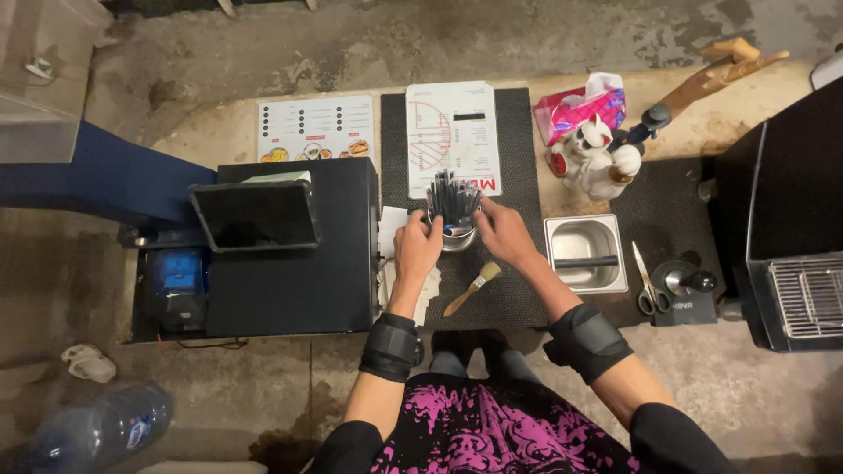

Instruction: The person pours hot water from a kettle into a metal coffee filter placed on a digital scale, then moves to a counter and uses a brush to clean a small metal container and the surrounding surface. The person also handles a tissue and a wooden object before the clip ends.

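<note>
Two hands, one metal cup (457, 237) of many dark straws (452, 197), one brush (472, 288), one scissors (645, 290), two menu sheets (316, 128).

Metal cup (457, 238) mostly hidden behind hands; bottle (97, 430) cut off

Black straws (453, 197) fill a silver cup (457, 237) on a black dotted mat (518, 290). The brush (471, 289) is pale wood, the tissue pack (581, 110) pink, the cat figurine (597, 158) white and red.
</note>
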